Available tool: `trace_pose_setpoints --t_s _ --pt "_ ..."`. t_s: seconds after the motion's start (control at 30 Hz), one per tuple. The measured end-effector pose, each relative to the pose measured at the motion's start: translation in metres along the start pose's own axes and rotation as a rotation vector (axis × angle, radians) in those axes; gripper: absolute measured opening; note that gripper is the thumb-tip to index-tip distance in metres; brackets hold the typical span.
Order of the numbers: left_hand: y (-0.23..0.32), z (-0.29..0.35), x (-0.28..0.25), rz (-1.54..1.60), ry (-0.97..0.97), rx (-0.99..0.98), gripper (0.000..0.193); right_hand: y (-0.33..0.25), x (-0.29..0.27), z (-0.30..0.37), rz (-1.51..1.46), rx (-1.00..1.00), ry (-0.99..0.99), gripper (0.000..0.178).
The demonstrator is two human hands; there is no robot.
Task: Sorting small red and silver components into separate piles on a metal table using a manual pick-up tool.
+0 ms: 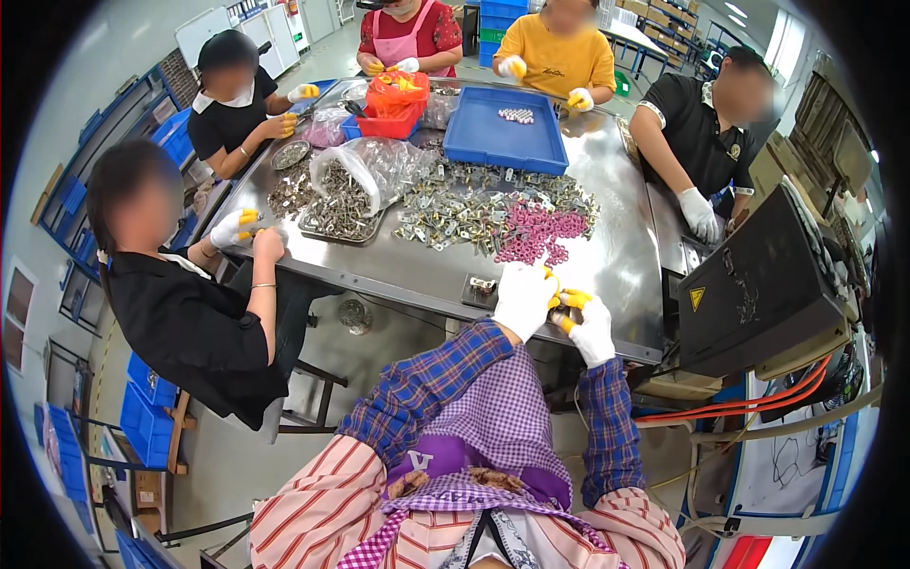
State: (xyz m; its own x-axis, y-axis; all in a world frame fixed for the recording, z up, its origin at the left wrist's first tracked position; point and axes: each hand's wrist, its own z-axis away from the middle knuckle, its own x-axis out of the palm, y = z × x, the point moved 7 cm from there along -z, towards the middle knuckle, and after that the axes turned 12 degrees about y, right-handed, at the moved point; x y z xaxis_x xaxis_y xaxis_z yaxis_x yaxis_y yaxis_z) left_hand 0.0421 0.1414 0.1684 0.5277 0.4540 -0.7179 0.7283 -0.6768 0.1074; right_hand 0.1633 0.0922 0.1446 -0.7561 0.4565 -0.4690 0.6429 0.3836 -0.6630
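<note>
My left hand [523,300], in a white glove with yellow fingertips, is held over the near edge of the steel table [417,275]. Its fingers are bent and closed. Close beside it on the right, my right hand [591,330], gloved alike, has its fingertips pinched together. Whatever lies between the fingers is too small and covered to make out. Left of my left hand sits a small metal fixture [481,287] on a dark base. Just beyond my hands lie a pile of pink ring-shaped parts [540,228] and a spread of small metal parts [436,213].
A blue tray [474,142] with small white pieces stands farther back. Bags of metal parts [346,194] and a red bin [389,121] are at left. A dark machine box [754,284] stands at right. Several gloved co-workers surround the table, one [190,294] at near left.
</note>
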Motion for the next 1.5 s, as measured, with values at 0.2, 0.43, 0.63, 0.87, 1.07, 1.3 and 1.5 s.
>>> trace_pose_setpoints --t_s 0.2,0.43,0.63,0.87,1.07,1.3,1.5 --pt "-0.01 -0.005 -0.017 0.019 0.171 -0.099 0.029 -0.031 -0.006 -0.006 0.4 -0.135 -0.043 0.049" --pt "0.05 -0.047 -0.226 0.649 -0.273 0.294 0.035 0.063 -0.07 -0.03 0.782 0.287 0.107 0.041" --pt "0.097 -0.026 -0.304 0.672 -0.526 0.828 0.043 0.129 -0.079 -0.065 1.08 0.448 0.261 0.037" --pt "0.102 0.006 -0.291 0.947 -0.514 0.716 0.041 0.125 -0.08 -0.063 1.049 0.45 0.285 0.039" --pt "0.097 0.04 -0.263 1.139 -0.468 0.515 0.04 0.144 -0.081 -0.065 1.029 0.42 0.263 0.045" --pt "0.103 0.074 -0.232 1.378 -0.354 0.369 0.038 0.177 -0.09 -0.08 1.076 0.547 0.277 0.049" --pt "0.104 0.082 -0.206 1.576 -0.248 0.332 0.037 0.182 -0.042 -0.072 0.702 0.489 0.212 0.041"
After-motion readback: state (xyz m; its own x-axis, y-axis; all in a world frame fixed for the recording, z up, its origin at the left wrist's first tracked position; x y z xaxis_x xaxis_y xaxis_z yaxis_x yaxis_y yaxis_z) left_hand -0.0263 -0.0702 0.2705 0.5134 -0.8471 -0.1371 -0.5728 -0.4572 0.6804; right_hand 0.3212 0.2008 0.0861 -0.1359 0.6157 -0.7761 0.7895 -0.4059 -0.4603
